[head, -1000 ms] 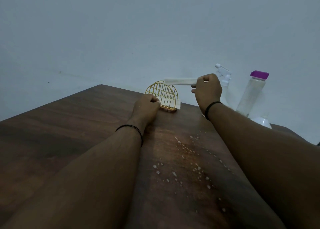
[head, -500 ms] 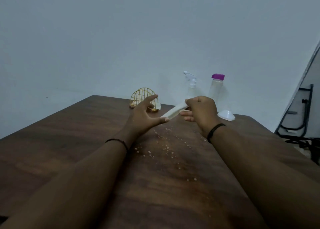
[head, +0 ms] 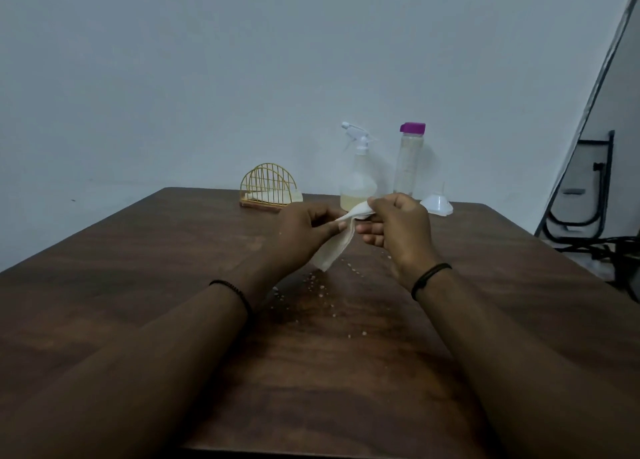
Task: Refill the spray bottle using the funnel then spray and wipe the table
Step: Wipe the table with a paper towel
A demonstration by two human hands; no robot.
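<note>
While both hands hold it above the table (head: pixel 145 285), the white tissue (head: pixel 335 247) hangs as a folded strip, its long axis running from the upper right down to the lower left. The right hand (head: pixel 398 231) pinches the upper end between thumb and fingers, and the left hand (head: pixel 308 233) pinches the strip just below that, thumb pressed against fingertips. The loose lower corner dangles clear of the wood, directly above the far edge of the spray droplets (head: pixel 315 292).

Taking the droplets as the landmark, the tissue is just beyond and above them, the hands on either side of it. The spray bottle (head: pixel 358 178) stands well beyond them near the table's far edge, partly filled with pale liquid, with the purple-capped bottle (head: pixel 410 160) and the funnel (head: pixel 437 204) to its right and the wire napkin holder (head: pixel 269 188) to its left.

Filling and spraying look finished; wiping has not begun. The likely next step is to open or bunch the tissue and bring it down toward the person onto the wet patch. Both hands are about equally near; the right holds the leading end.
</note>
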